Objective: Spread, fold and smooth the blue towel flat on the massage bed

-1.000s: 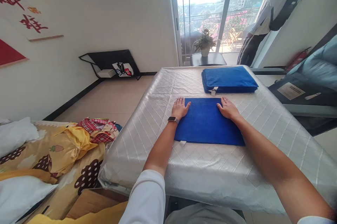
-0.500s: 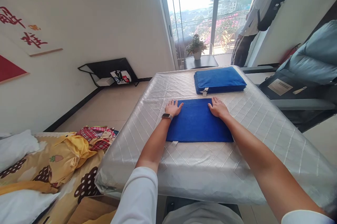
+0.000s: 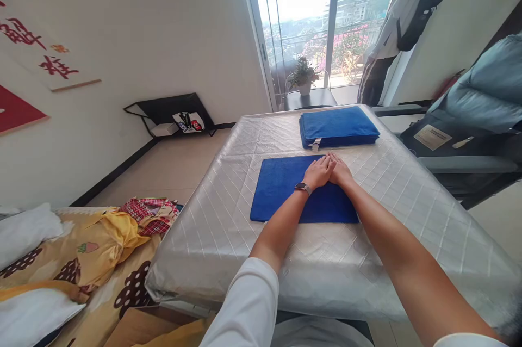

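A folded blue towel lies flat on the table with the silver quilted cover. My left hand, with a watch at its wrist, rests open on the towel's far right part, fingers stretched flat. My right hand lies open right beside it, touching it, near the towel's far right corner. Behind them, at the table's far edge, sits a stack of folded blue towels.
A person with a black backpack stands at the balcony door. A potted plant is on a small dark table beyond. Patterned bedding and clothes lie at left. Dark furniture with a grey cushion is at right.
My left hand has slid right across the towel from its far left corner and now lies against my right hand. The right hand has hardly moved.
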Available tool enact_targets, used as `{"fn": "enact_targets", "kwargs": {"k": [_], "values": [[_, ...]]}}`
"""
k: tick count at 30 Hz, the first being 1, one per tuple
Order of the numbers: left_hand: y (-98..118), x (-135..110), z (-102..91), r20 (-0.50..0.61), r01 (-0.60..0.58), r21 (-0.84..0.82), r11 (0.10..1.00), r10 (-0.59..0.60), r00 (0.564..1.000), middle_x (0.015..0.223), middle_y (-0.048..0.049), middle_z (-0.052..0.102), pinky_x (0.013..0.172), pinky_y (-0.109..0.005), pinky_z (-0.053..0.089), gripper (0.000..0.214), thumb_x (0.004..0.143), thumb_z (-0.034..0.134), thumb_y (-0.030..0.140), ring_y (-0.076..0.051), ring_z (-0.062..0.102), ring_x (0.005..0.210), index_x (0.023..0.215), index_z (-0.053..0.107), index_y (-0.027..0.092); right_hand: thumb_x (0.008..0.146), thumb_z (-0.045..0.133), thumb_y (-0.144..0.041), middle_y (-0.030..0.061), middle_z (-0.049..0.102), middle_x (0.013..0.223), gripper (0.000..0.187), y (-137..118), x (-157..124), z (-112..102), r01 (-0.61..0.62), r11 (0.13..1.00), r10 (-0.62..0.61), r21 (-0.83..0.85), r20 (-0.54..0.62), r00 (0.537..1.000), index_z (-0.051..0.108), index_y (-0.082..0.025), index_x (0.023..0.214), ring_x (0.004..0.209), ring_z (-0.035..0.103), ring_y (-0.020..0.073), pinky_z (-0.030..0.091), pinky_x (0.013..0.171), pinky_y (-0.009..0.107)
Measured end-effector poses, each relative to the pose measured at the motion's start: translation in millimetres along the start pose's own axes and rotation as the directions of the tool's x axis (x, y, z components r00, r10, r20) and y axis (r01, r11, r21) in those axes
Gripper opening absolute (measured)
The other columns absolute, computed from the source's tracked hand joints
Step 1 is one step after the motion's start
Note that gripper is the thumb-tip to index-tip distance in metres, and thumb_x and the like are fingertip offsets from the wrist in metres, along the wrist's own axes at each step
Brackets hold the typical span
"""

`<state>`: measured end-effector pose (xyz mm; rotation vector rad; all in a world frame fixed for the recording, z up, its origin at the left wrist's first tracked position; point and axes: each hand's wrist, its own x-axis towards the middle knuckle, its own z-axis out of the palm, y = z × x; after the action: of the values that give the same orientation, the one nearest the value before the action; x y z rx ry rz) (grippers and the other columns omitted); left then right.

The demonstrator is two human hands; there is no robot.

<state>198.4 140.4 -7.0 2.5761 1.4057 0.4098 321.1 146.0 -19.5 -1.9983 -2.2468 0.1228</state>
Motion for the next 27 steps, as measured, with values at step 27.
{"fn": "enact_targets", "kwargs": {"k": [27], "values": [[-152,-86,-62.7,-0.051,0.437,0.157,0.886,-0.434,0.899,0.170,-0.0074,0.025,0.129,-0.044,0.013,0.083,0.101,0.009,0.069,-0.024,0.020,0.158,0.163,0.031,0.018,0.106,0.019,-0.043,0.0170,0.020,0.170,0.073,-9,6,-9,-0.069,0.997,0.070,-0.018,0.044,0.997,0.023,0.001,0.163,0.158,0.017,0.0243,0.014,0.128,0.039]]}}
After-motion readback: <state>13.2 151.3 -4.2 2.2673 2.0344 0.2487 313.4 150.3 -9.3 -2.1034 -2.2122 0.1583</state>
